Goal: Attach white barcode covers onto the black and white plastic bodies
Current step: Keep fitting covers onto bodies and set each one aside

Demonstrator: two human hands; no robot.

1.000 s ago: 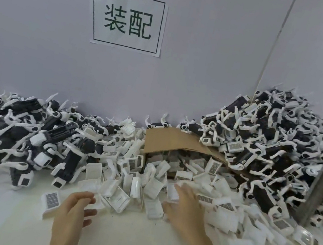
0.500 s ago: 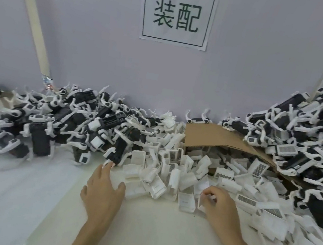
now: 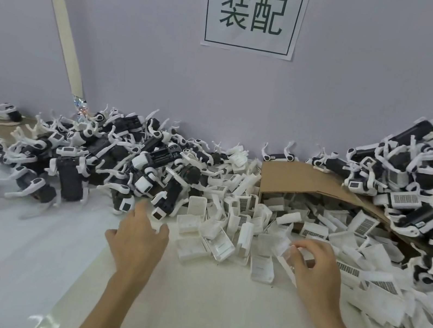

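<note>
Down front, my right hand (image 3: 316, 272) pinches a white barcode cover (image 3: 284, 246) at the cover pile (image 3: 231, 223); left hand (image 3: 140, 237) is loose, empty, just beside the black and white plastic bodies (image 3: 123, 165).

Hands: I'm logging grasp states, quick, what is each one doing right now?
Left hand: open, fingers spread, holding nothing.
Right hand: fingers curled, pinching a white barcode cover.

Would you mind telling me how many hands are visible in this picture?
2. The left hand is spread open at the edge of the black and white bodies; the right hand pinches a white cover among the loose covers. No others appear hidden.
</note>
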